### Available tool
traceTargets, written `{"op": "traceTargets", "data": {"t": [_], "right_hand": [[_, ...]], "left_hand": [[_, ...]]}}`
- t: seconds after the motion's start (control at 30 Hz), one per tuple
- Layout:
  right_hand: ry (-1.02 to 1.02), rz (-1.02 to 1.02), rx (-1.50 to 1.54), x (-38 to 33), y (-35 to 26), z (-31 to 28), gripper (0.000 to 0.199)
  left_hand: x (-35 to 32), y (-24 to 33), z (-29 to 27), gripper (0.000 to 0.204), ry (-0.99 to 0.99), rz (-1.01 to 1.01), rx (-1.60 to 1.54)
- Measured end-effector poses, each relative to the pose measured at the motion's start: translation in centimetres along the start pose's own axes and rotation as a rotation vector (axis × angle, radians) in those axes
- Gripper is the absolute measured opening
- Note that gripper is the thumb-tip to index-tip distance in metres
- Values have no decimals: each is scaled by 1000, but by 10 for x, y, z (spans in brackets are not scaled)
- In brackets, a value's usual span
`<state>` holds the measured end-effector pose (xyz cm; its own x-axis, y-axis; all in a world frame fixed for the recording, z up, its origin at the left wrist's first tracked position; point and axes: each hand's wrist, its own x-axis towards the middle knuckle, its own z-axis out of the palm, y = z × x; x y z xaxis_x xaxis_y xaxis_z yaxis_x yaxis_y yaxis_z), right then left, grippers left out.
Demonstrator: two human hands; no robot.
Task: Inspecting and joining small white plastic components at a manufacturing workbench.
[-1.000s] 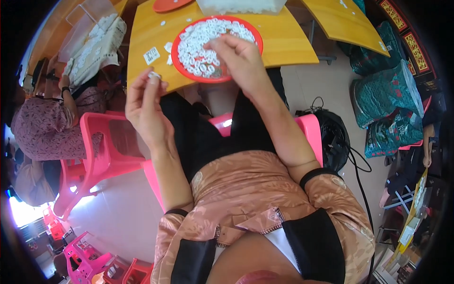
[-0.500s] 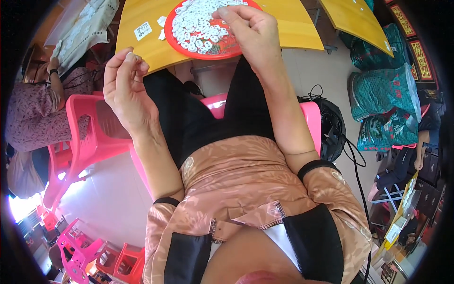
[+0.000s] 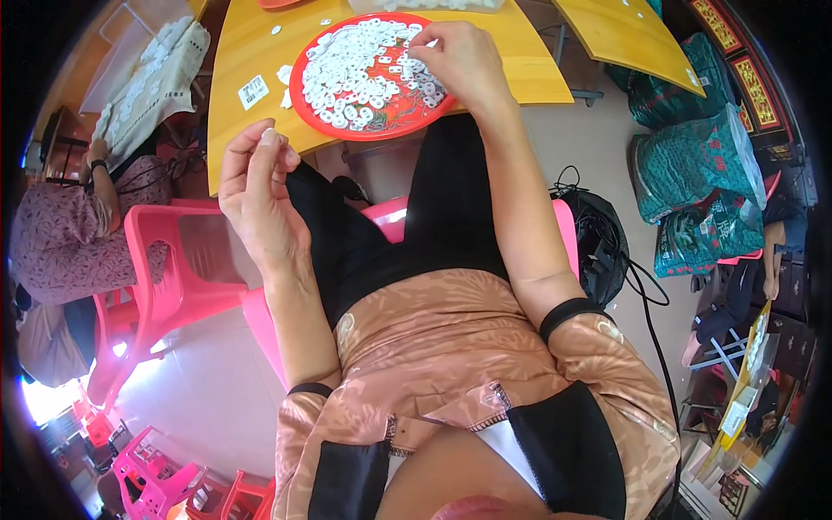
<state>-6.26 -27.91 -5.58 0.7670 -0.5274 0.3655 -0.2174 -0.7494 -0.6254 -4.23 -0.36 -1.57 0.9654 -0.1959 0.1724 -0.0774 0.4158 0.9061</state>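
Note:
On the yellow table, a round red plate [image 3: 406, 113] with a printed pattern carries a heap of small white oval pieces [image 3: 347, 69] with dark marks or holes. Over the plate's right side, my right hand [image 3: 464, 65] is closed in a pinch, fingertips close above the pieces. My left hand [image 3: 264, 191] is raised in front of the table's near edge, left of the plate, palm turned up. Its thumb and forefinger are pressed together and the other fingers curl in. Whatever either pinch holds is too small or hidden to make out.
A white label [image 3: 253, 92] and paper scraps [image 3: 285, 85] lie beside the plate. A clear tub [image 3: 425, 4] stands behind it. Pink chairs [image 3: 165, 269] and a seated person [image 3: 78, 225] are at left. Green bags [image 3: 693, 169] and a black bag [image 3: 600, 238] sit at right.
The view has shifted, so table and plate appear lower and more of the far table shows. My right hand stays over the plate's right side, still pinched; my left hand remains raised and pinched.

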Motion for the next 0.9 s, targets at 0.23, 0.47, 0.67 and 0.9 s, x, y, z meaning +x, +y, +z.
{"op": "traceTargets", "data": {"t": [0.23, 0.47, 0.67, 0.9], "right_hand": [[-195, -11, -191, 40, 19, 32, 17], [-363, -142, -285, 51, 19, 40, 22], [-440, -191, -271, 45, 20, 47, 22], [-393, -177, -275, 46, 29, 55, 16]], "left_hand": [[-2, -12, 10, 18, 27, -65, 36], [0, -37, 7, 22, -5, -190, 75], [1, -56, 4, 26, -64, -254, 100], [28, -74, 21, 26, -165, -24, 525]]}}
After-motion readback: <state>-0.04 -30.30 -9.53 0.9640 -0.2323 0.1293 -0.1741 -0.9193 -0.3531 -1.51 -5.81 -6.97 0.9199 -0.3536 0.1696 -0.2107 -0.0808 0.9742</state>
